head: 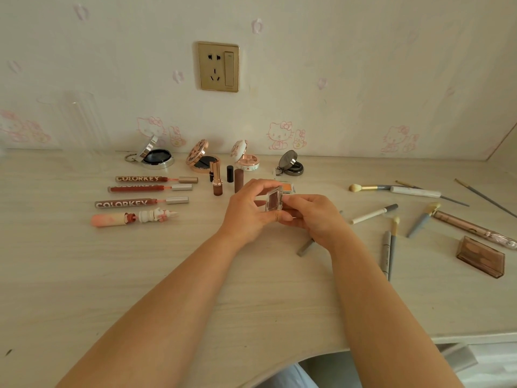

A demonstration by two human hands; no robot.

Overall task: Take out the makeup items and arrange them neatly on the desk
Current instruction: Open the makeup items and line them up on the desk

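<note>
Both hands hold a small clear square eyeshadow case [274, 202] with a brown pan above the desk's middle. My left hand [247, 212] grips its left side and top edge; my right hand [310, 215] pinches its right side. Just behind it lies an orange blush pan [284, 187]. Several open compacts [156, 157] stand in a row near the wall. Lip gloss tubes [148, 189] lie in a neat column at left, above a pink novelty lipstick [131, 218]. Upright lipsticks [217, 179] stand behind my left hand.
Brushes and pencils [391, 217] lie scattered on the right half of the desk [140, 275], with a brown clear palette [481, 256] and a pink wrapped stick [472, 228] at far right. A wall socket [218, 67] sits above. The desk's front edge curves inward near me.
</note>
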